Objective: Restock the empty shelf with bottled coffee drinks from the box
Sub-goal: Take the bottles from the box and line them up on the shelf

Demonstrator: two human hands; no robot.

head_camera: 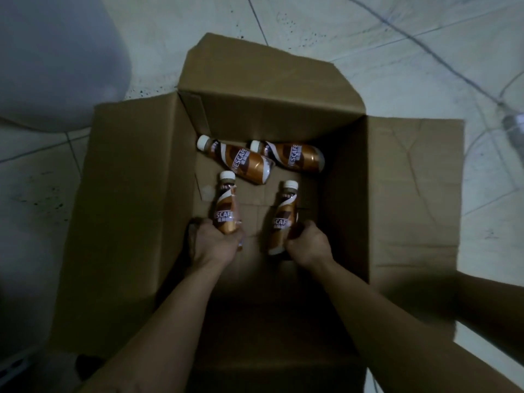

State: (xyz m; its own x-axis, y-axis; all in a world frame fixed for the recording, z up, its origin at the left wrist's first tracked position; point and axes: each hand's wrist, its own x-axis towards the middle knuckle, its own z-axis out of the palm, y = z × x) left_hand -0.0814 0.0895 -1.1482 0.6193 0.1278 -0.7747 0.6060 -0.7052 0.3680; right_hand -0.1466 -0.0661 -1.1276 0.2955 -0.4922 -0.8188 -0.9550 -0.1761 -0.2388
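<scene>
An open cardboard box [133, 194] stands on the floor below me, flaps spread outward. Both my arms reach down into it. My left hand [212, 245] grips the lower part of a brown coffee bottle [225, 207] with a white cap pointing away from me. My right hand [307, 245] holds a second coffee bottle [283, 217] the same way. Two more coffee bottles lie on their sides at the far end of the box floor: one [241, 163] slanted on the left, the other [295, 156] on the right. No shelf is in view.
The box sits on a pale tiled floor [397, 52] with dark grout lines. A large rounded white object [56, 61] fills the upper left. A blurred clear bottle-like thing [513, 131] lies at the right edge.
</scene>
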